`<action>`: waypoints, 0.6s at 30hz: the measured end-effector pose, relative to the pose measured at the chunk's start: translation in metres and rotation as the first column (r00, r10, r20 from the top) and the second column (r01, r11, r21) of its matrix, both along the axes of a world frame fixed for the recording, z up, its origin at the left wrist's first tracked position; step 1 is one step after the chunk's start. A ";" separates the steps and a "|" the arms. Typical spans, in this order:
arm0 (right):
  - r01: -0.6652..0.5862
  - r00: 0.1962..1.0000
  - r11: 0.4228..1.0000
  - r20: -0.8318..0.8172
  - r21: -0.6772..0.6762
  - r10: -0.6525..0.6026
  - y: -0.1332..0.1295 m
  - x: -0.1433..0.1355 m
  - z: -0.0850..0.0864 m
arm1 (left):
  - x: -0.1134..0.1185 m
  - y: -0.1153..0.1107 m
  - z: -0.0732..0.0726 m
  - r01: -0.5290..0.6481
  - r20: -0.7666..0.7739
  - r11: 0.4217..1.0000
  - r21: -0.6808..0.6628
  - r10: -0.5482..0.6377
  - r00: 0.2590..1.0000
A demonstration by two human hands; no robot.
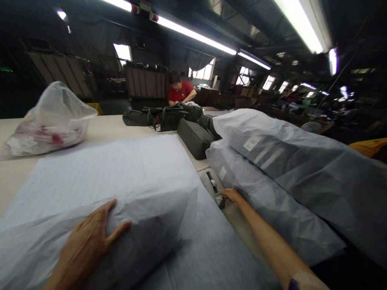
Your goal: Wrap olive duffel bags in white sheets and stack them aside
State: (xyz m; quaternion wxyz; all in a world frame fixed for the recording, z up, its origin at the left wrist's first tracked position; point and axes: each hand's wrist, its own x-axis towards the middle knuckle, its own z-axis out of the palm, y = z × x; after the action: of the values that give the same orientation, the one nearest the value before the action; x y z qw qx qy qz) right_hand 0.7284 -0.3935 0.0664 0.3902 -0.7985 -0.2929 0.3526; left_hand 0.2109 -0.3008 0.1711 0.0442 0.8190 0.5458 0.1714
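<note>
My left hand point(87, 239) lies with fingers spread on a bulky dark item wrapped in a translucent whitish plastic bag point(151, 225). This bundle rests on sheets of thin white wrapping material point(145, 157) over the table. To the right, my right hand point(232, 195) reaches out to the near end of a grey tape dispenser point(208, 181). Its fingers are closed together at that end; whatever they pinch is too small to make out. The dispenser stands between the white sheets and two more plastic-wrapped bundles point(290, 149), stacked along the right.
A clear plastic bag point(54, 121) with white and reddish contents sits at the far left. Dark green bags point(196, 137) lie across the table's far end, where a person in a red shirt point(183, 90) bends over. Large bins point(146, 82) stand behind.
</note>
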 end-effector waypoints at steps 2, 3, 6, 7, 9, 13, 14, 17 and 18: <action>0.025 1.000 1.000 -0.006 -0.017 -0.025 0.006 -0.002 -0.003 | 0.001 0.000 0.001 -0.007 0.002 1.000 -0.015 0.007 1.000; 0.041 0.999 0.999 -0.007 -0.029 -0.041 0.009 -0.003 -0.003 | 0.001 -0.001 0.001 -0.009 0.001 1.000 -0.019 0.009 1.000; 0.088 0.996 0.996 0.019 -0.025 -0.087 0.014 -0.009 -0.004 | 0.002 -0.002 0.002 -0.003 -0.007 1.000 -0.022 0.003 1.000; 0.105 0.994 0.994 0.034 -0.015 -0.104 0.014 -0.011 -0.003 | 0.002 -0.002 0.002 -0.001 -0.011 1.000 -0.020 0.001 1.000; 0.134 0.988 0.991 0.071 0.013 -0.135 0.010 -0.015 0.001 | 0.001 -0.003 0.001 0.007 -0.019 1.000 -0.016 -0.007 1.000; 0.185 0.972 0.981 0.137 0.053 -0.191 -0.009 -0.019 0.009 | -0.001 -0.003 -0.002 0.019 -0.020 1.000 0.002 -0.019 1.000; 0.198 0.969 0.979 0.138 0.049 -0.203 -0.015 -0.020 0.010 | -0.001 -0.003 -0.003 0.020 -0.019 1.000 0.008 -0.020 1.000; 0.220 0.971 0.976 0.103 -0.008 -0.218 -0.032 -0.023 0.008 | -0.002 -0.003 -0.005 0.021 -0.018 0.999 0.029 -0.021 1.000; 0.222 0.972 0.974 0.087 -0.035 -0.218 -0.036 -0.024 0.006 | -0.002 -0.003 -0.005 0.024 -0.021 0.999 0.036 -0.023 1.000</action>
State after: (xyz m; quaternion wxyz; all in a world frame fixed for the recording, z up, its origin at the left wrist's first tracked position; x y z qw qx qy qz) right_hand 0.7041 -0.4293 0.0725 0.3965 -0.8485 -0.2107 0.2802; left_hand 0.2093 -0.3039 0.1660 0.0259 0.8278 0.5332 0.1724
